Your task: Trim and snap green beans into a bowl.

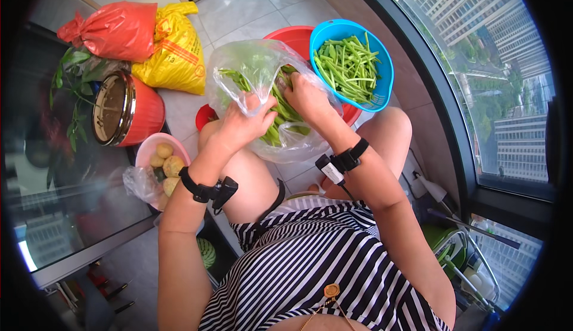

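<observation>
A clear plastic bag [230, 58] holding long green leafy vegetable stalks [283, 117] is spread between my knees. My left hand [250, 118] grips gathered plastic at the bag's mouth. At the right side of that opening, my right hand [309, 96] has its fingers curled against the stalks; its fingertips are partly hidden, so what they grip is unclear. Beyond my right wrist, a blue plastic colander [386, 69] contains many cut green stem pieces [349, 65]. It rests over a red basin [291, 38], which the bag partly covers.
To the left are a tied red bag [121, 31], a yellow bag [179, 58], a red pot [147, 112] and a pink bowl [145, 150] of potatoes [173, 166]. A watermelon [206, 252] lies by my left thigh. Right of me runs a window frame [452, 120].
</observation>
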`<control>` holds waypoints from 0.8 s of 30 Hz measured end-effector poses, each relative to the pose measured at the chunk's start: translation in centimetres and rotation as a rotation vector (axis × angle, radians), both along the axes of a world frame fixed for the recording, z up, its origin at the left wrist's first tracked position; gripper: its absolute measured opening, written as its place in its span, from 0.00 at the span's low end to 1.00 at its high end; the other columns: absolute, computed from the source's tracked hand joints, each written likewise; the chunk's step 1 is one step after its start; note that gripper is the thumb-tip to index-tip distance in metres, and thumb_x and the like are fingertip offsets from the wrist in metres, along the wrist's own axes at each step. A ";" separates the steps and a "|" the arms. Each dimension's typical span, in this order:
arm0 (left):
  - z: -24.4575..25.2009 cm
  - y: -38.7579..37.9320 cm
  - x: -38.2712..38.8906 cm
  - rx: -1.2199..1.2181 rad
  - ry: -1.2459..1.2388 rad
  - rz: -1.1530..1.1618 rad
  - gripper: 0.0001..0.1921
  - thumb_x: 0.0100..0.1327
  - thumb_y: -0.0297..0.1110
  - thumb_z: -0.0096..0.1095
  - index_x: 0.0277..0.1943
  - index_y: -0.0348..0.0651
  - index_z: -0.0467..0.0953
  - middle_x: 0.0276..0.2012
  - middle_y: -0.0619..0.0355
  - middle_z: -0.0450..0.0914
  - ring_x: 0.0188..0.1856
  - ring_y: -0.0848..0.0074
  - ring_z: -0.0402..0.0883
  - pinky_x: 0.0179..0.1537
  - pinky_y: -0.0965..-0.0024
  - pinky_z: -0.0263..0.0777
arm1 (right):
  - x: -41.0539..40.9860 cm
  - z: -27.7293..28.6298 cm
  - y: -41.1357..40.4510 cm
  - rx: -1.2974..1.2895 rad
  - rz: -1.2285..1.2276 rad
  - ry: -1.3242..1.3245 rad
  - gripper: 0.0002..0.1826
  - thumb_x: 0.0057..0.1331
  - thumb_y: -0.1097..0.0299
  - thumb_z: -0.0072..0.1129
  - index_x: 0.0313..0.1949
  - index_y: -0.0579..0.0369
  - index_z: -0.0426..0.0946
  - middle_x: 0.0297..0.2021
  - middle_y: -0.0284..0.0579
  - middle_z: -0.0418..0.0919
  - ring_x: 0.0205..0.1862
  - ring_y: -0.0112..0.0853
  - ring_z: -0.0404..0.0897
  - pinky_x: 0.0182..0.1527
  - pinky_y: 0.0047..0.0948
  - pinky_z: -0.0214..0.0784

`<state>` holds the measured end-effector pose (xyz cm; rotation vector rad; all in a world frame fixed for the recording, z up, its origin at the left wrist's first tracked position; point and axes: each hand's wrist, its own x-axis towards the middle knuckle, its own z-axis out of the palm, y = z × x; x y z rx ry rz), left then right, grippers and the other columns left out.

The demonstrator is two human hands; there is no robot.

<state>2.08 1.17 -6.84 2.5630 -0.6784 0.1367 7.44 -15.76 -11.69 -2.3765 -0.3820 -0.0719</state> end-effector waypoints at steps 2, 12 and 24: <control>0.0 0.0 0.1 0.048 0.016 0.017 0.09 0.55 0.32 0.63 0.37 0.40 0.76 0.36 0.50 0.75 0.40 0.53 0.75 0.43 0.56 0.69 | -0.9 2.1 -0.3 -0.061 0.014 -0.080 0.11 0.57 0.69 0.54 0.35 0.63 0.73 0.34 0.58 0.77 0.34 0.53 0.77 0.37 0.47 0.70; 2.9 -0.5 0.1 -0.118 -0.292 -0.066 0.10 0.56 0.31 0.63 0.42 0.44 0.78 0.33 0.49 0.79 0.33 0.60 0.78 0.35 0.63 0.74 | -4.2 8.2 -6.2 0.398 0.149 -0.226 0.09 0.57 0.76 0.59 0.38 0.63 0.74 0.26 0.44 0.72 0.24 0.36 0.75 0.24 0.30 0.66; 5.3 -4.0 -2.3 -1.368 0.754 0.172 0.08 0.63 0.29 0.61 0.42 0.33 0.78 0.26 0.61 0.78 0.26 0.83 0.74 0.30 0.81 0.68 | -7.0 10.3 -8.8 0.907 0.327 0.974 0.07 0.62 0.69 0.62 0.36 0.60 0.79 0.21 0.32 0.75 0.16 0.16 0.68 0.20 0.15 0.60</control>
